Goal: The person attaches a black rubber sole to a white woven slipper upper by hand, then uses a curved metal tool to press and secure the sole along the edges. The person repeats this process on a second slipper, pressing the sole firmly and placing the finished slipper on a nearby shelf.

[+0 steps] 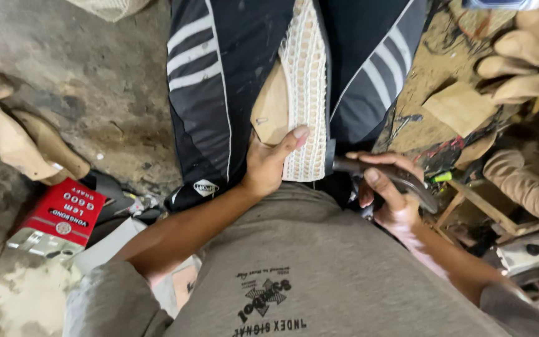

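We see a grey T-shirt [319, 262] covering the torso, short-sleeved, its cloth loose and softly creased. A dark printed design sits on the chest: lettering around a small graphic, seen upside down from the head camera. The sleeves [104, 299] end above the elbows, so both forearms are bare. We wear dark, near-black track trousers [219, 81] with white stripes running in a set of three down each outer leg, thinner white piping beside them, and a small pale oval badge low on the left leg. Dust marks the dark cloth. Both hands, left [268, 163] and right [387, 193], are bare: no gloves, rings or watch show.
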Demonstrator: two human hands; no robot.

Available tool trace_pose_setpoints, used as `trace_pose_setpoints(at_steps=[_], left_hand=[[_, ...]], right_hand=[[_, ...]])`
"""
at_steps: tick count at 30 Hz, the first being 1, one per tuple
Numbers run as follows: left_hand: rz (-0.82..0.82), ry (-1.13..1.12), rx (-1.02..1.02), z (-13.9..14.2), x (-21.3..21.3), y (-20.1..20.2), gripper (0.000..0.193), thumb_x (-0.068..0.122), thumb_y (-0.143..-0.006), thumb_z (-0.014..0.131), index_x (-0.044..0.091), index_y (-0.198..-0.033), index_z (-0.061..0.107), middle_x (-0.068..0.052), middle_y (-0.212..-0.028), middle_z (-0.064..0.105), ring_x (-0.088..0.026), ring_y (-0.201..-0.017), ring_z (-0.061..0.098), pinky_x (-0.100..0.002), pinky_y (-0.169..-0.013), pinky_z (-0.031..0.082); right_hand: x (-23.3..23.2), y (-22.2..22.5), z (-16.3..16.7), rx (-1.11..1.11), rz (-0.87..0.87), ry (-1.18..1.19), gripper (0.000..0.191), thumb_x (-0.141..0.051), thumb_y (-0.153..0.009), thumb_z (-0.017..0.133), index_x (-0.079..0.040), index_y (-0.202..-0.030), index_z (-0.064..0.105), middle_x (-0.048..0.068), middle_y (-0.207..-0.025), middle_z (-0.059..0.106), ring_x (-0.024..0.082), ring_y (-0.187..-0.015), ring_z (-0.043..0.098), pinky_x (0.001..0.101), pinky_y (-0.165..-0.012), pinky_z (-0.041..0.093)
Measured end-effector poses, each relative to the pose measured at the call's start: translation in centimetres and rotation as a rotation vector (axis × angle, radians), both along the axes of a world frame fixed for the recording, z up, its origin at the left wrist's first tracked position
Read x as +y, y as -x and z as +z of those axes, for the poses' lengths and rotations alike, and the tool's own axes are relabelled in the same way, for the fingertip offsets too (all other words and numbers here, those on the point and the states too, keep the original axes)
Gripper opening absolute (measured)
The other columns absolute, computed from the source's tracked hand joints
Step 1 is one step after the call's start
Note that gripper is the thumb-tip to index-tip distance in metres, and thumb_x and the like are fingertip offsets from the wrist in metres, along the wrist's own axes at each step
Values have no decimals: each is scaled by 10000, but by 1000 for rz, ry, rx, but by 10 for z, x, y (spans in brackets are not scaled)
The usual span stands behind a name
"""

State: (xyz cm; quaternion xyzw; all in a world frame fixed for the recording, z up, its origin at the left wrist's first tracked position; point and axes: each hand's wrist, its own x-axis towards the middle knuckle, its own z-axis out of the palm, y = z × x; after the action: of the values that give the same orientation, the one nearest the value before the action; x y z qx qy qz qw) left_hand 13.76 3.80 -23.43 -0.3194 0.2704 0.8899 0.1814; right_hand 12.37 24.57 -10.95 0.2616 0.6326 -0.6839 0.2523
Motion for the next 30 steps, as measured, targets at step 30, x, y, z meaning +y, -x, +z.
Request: trace_pose_setpoints(at_steps=[30], left_hand=[[9, 22, 5, 2, 4, -3, 408, 14, -958, 715, -39, -1340, 583, -106, -1187, 699, -171, -1073, 684, -321, -957, 562]], right_hand=[[30, 64, -20, 142, 530, -84, 206, -86, -901, 716, 18, -1078, 708, 177, -1139, 778, 140, -512, 609, 273, -459, 538]])
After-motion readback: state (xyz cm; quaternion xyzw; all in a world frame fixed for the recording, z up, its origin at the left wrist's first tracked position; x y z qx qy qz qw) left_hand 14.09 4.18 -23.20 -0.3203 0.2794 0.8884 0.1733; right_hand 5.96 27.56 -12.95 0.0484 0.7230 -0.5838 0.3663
